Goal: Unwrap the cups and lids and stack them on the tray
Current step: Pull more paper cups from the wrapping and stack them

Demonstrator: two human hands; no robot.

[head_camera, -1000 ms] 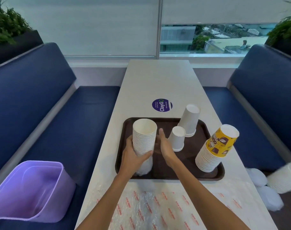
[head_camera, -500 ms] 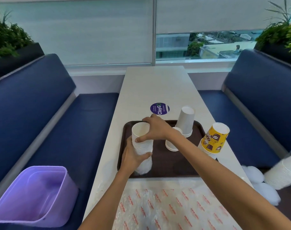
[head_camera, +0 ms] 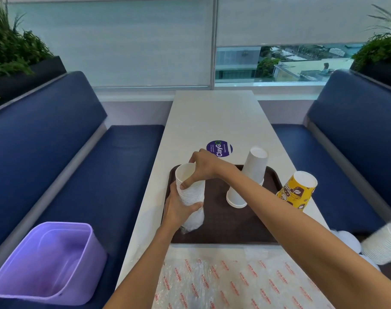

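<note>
A stack of white paper cups (head_camera: 191,190) stands mouth-up at the left end of the brown tray (head_camera: 221,228), its lower part still in clear plastic wrap (head_camera: 195,220). My left hand (head_camera: 179,208) grips the stack low down, around the wrap. My right hand (head_camera: 204,167) reaches over the top and pinches the upper cups at the rim. Two upside-down white cup stacks, a short one (head_camera: 234,198) and a tall one (head_camera: 256,165), stand on the tray. A yellow printed cup stack (head_camera: 298,189) leans at the tray's right edge.
Printed plastic wrap (head_camera: 234,279) lies on the white table (head_camera: 212,117) in front of the tray. A purple bin (head_camera: 45,262) sits on the left blue bench. On the right bench lie white lids (head_camera: 348,239) and another white cup stack (head_camera: 382,244). A purple sticker (head_camera: 220,148) is behind the tray.
My right hand rose from beside the stack to its top and took hold of the upper cups. My left hand kept its grip. The camera tilted and moved closer.
</note>
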